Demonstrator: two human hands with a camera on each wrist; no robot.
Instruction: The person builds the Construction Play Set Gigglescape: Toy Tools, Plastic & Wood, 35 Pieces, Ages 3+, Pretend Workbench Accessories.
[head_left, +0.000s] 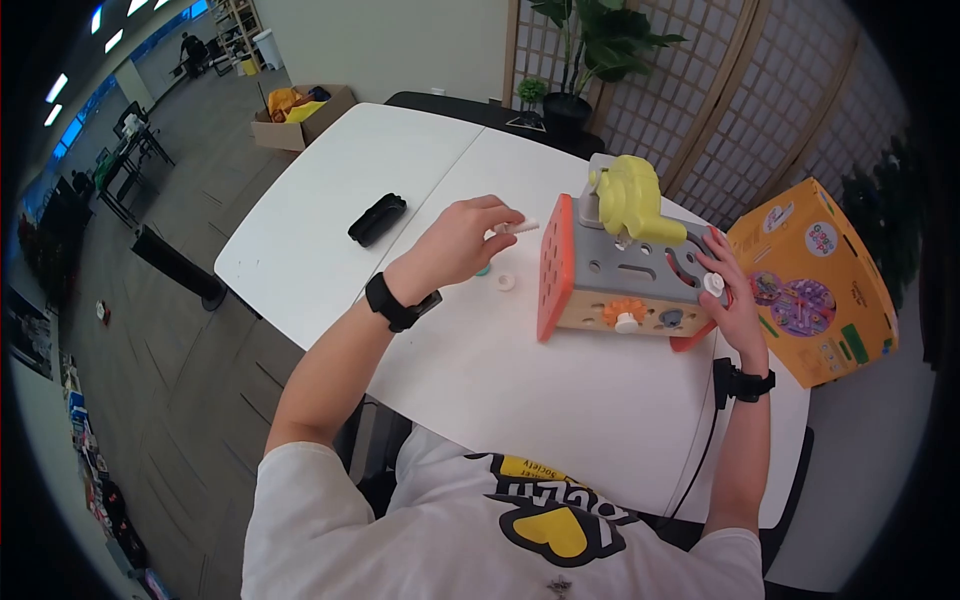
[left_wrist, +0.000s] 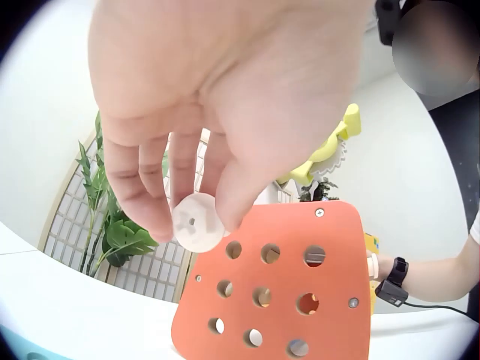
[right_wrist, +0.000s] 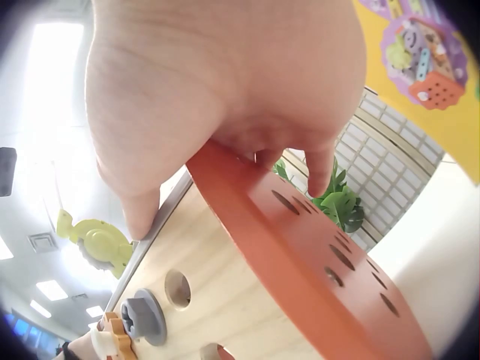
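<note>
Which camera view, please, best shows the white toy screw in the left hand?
The left wrist view, where the white toy screw appears large, its round, recessed head facing the camera. The head view shows it small, partly hidden by the left hand; the right wrist view does not show it.

The person wears a white T-shirt [head_left: 370,550] with short, wide sleeves [head_left: 310,500]. On its front there is a print in black, white and yellow: big letters, the small word "Society" on yellow, and below a yellow heart [head_left: 553,533] with thick black border. The left hand [head_left: 455,241] and the right hand [head_left: 738,310] are bare. Each wrist carries a black strap [head_left: 393,303] with a small black box; from the right one runs a thin black cable [head_left: 701,455].
</note>
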